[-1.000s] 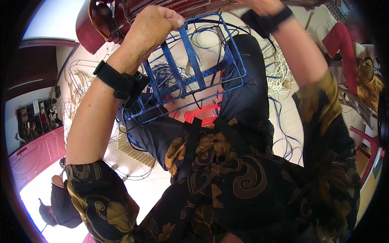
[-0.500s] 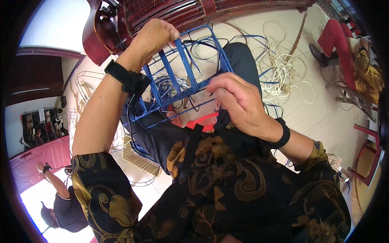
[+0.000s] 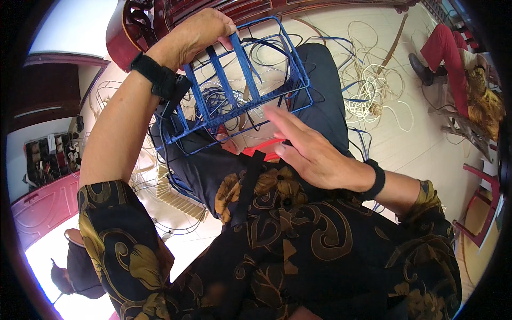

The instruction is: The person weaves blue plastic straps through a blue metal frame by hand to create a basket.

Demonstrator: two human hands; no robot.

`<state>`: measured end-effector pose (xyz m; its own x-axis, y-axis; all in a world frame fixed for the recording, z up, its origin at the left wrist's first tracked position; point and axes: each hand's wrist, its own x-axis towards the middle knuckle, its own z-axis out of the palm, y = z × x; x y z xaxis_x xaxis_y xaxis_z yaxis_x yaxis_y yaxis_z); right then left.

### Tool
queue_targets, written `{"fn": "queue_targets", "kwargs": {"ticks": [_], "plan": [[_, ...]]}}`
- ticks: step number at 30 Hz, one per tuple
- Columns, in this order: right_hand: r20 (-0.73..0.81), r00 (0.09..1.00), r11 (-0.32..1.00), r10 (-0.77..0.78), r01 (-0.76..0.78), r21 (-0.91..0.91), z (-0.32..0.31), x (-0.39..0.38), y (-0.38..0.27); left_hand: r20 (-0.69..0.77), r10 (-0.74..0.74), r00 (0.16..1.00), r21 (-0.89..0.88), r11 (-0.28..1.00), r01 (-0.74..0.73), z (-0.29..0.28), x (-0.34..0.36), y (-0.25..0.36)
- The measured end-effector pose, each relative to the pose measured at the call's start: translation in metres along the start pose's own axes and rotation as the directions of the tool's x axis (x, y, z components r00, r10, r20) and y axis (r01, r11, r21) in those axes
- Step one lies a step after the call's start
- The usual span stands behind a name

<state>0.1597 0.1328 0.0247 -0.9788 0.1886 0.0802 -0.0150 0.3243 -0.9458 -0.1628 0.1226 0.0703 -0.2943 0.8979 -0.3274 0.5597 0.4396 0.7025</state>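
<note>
My left hand (image 3: 205,37) grips the upper part of a blue-wrapped wire frame (image 3: 303,76), its fingers closed at the top of a flat blue band (image 3: 242,61). Several such bands cross the frame, which is tilted over my lap, with loose dark strips around it. My right hand (image 3: 314,154) is below the frame's lower right part, fingers stretched and thumb apart; a small dark shape beside the thumb is unclear. Behind the frame lies a tangle of blue strips (image 3: 213,97). A red plastic object (image 3: 257,152) shows between my legs.
A carved wooden bench (image 3: 124,40) stands ahead. Cream cord tangles (image 3: 373,93) and wire frames lie on the tiled floor (image 3: 402,154). At right are a person in red trousers (image 3: 448,69) and a red chair (image 3: 474,224). Another person (image 3: 77,269) is at lower left, near a shoe rack (image 3: 50,162).
My right hand has come down from the upper right to below the frame, and its fingers have straightened since half a second ago. My left hand and the frame dipped, then rose slightly.
</note>
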Motion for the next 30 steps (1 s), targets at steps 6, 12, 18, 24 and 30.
{"fn": "queue_targets", "kwargs": {"ticks": [6,12,18,24,30], "plan": [[-0.250,0.955,0.987,0.158,-0.146,0.066,0.047,0.059,0.029,0.095,-0.055,0.994,-0.074,0.995,0.062,-0.007,0.009,-0.005],[-0.446,0.873,0.973,0.196,-0.119,0.195,0.065,0.110,0.076,0.160,-0.155,0.975,-0.049,0.985,0.165,-0.009,0.008,0.015],[-0.671,0.738,0.988,-0.074,-0.036,-0.148,0.058,0.135,0.082,0.203,-0.184,0.962,-0.067,0.977,0.202,-0.010,0.015,0.012],[-0.638,0.755,0.987,-0.150,0.080,-0.137,0.055,0.157,0.080,0.174,-0.188,0.967,-0.128,0.969,0.211,-0.007,0.021,-0.002],[-0.645,0.759,0.992,-0.092,0.015,-0.124,0.065,0.131,0.073,0.156,-0.141,0.978,-0.099,0.983,0.157,-0.006,0.013,0.002]]}}
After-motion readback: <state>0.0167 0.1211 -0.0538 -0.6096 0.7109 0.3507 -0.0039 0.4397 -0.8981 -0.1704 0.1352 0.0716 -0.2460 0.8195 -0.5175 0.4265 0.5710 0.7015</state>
